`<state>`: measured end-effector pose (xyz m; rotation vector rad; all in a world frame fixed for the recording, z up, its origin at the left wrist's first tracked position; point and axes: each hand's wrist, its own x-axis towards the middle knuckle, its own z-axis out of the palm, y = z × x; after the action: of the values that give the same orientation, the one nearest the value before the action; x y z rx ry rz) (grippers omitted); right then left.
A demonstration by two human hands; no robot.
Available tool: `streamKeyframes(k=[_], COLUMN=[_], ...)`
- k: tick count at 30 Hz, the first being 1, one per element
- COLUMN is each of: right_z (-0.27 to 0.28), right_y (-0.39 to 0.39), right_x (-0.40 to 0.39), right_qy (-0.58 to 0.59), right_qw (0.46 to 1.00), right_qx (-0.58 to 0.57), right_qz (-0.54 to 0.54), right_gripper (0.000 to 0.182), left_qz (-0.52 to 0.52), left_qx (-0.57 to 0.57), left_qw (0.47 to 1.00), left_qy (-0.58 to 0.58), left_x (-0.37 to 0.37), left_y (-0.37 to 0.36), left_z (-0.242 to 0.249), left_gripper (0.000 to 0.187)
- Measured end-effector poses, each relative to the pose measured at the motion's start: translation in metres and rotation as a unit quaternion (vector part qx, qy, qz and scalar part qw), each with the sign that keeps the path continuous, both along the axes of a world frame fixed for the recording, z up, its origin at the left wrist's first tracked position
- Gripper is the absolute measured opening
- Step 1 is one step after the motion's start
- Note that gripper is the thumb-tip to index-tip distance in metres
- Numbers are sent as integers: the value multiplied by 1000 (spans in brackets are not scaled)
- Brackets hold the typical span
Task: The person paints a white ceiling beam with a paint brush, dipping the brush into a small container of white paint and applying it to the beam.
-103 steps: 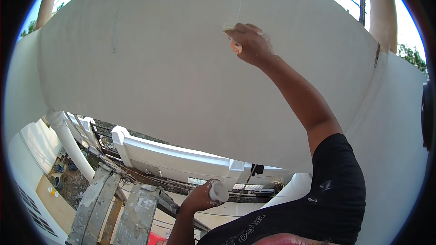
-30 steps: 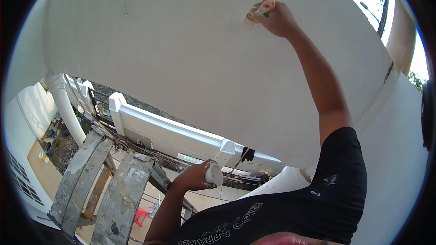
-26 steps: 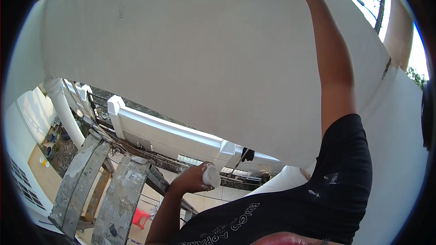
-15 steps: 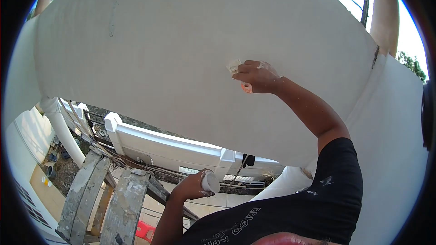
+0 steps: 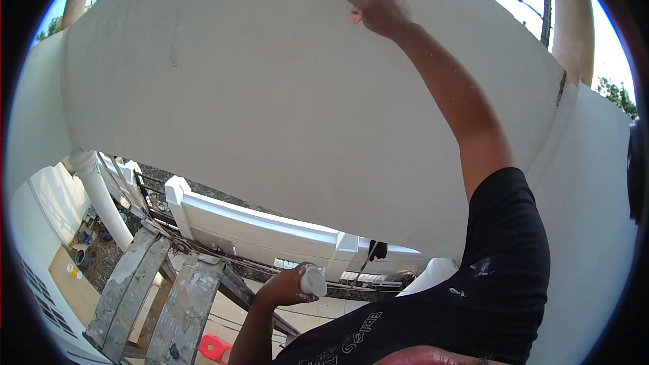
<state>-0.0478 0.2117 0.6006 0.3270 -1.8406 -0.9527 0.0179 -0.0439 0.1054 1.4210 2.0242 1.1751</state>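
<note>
My right hand (image 5: 382,11) is raised near the top of the pale plastered wall (image 5: 270,94). Its fingers wrap round a putty knife (image 5: 355,17), of which an orange handle end and a bit of pale blade show beside the wall surface. White smears mark the hand. Lower down, my left hand (image 5: 284,286) grips a whitish round container (image 5: 313,281), cup-like in shape, away from the wall. What lies inside it I cannot make out.
A paint-spattered ladder (image 5: 186,311) stands at lower left, with a red plastic item (image 5: 213,347) below it. A white-topped boundary wall (image 5: 263,220) runs beneath the panel. Columns rise at the sides; a utility pole (image 5: 546,10) is at upper right.
My right hand has moved up the wall with the putty knife, and the arm has stretched higher. The left hand keeps its hold on the container, almost in place. The view has shifted slightly.
</note>
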Motion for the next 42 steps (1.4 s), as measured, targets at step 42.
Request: streamKeyframes(k=[42], right_z=[-456], right_y=[-4], right_x=[142], right_qy=[-157], right_qw=[255], right_qx=[-849], right_qz=[435], right_gripper=[34], left_qz=[292], left_qx=[123], left_qw=[942], left_qy=[-109], left_x=[2], left_y=[14], left_z=[21], left_gripper=[78])
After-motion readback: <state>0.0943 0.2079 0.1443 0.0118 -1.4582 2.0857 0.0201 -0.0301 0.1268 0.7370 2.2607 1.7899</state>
